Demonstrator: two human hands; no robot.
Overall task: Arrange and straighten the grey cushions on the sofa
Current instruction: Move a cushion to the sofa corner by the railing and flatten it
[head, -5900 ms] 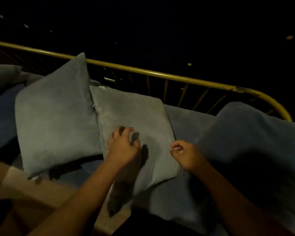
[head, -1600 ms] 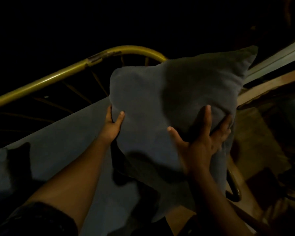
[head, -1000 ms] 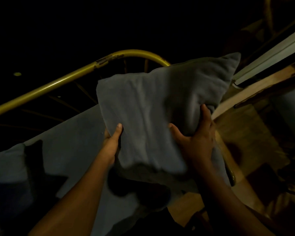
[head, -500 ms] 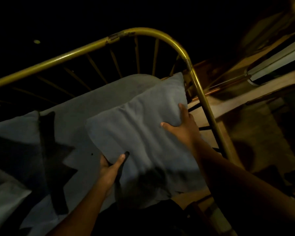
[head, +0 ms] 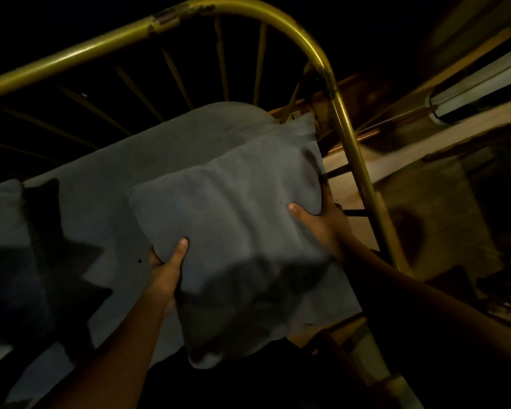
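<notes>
A grey cushion (head: 236, 231) lies tilted over the right end of the sofa's grey seat pad (head: 148, 160), one corner pointing up toward the brass rail. My left hand (head: 167, 273) grips its left lower edge, thumb on top. My right hand (head: 322, 222) holds its right edge, thumb on the fabric, fingers hidden behind. The cushion's near corner hangs over the seat's front edge. Another grey cushion (head: 0, 219) shows at the far left, partly in shadow.
The sofa's curved brass frame (head: 331, 81) with thin spokes runs along the back and bends down on the right, close to my right hand. Beyond it are wooden boards (head: 396, 163) and a dim floor. The surroundings are very dark.
Since a second ago the cushion has come down from mid-air onto the seat's right end. In the last half second both hands shifted to grip its side edges.
</notes>
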